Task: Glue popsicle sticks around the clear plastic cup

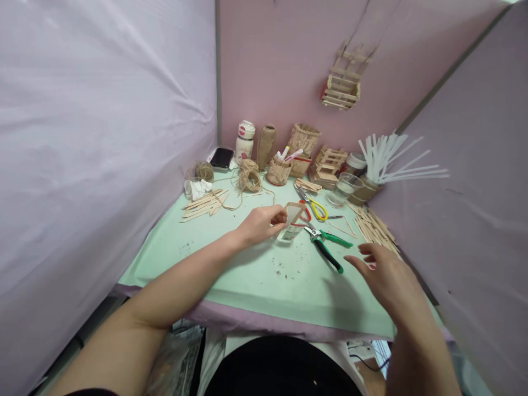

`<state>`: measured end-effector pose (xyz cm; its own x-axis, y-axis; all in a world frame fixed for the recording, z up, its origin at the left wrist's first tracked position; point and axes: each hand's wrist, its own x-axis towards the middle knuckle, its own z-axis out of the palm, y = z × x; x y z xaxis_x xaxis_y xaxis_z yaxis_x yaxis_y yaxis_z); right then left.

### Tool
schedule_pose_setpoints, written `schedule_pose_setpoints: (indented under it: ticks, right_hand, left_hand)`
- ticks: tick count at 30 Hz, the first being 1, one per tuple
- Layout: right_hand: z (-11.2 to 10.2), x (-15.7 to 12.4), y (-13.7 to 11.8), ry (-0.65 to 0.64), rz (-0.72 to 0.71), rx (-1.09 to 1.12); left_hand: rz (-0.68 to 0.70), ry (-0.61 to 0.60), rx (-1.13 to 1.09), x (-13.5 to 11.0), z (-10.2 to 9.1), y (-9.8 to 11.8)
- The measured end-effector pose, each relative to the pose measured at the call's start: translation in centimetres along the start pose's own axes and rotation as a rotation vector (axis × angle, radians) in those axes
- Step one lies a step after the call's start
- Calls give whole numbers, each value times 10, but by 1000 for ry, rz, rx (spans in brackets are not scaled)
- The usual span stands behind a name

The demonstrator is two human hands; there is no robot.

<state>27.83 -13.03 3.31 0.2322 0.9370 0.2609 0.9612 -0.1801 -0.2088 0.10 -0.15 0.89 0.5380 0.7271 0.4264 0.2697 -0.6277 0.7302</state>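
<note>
My left hand [264, 224] grips a small clear plastic cup [291, 220] that carries flat wooden sticks on its side, tilted just above the pale green table [264, 275]. My right hand [381, 275] hovers over the table's right side with its fingers spread and nothing in them. It is nearest to the green-handled cutters [328, 247] and a pile of wooden sticks [375, 226]. Yellow-handled scissors [311, 204] lie just behind the cup.
Twine balls [248, 176], loose wooden sticks [206, 202], a phone [221, 158], a white bottle [245, 142], stick-built holders [328, 164], a clear glass [345, 188] and a jar of white sticks [385, 159] crowd the back. A stick basket [342, 83] hangs on the pink wall. Cloth walls close in on both sides.
</note>
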Motion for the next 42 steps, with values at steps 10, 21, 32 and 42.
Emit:
schedule_pose_setpoints:
  ticks: [10, 21, 32, 42]
  right_hand:
    - [23, 37, -106, 224, -512, 270]
    - [46, 49, -125, 224, -454, 180]
    - [52, 49, -118, 268, -492, 210]
    - [55, 46, -115, 334, -544, 163]
  left_hand:
    - [-45, 88, 39, -3, 10, 1]
    - [-99, 35, 126, -2, 4, 3]
    - [-107, -319, -190, 12, 12, -52]
    - [-176, -329, -97, 13, 21, -54]
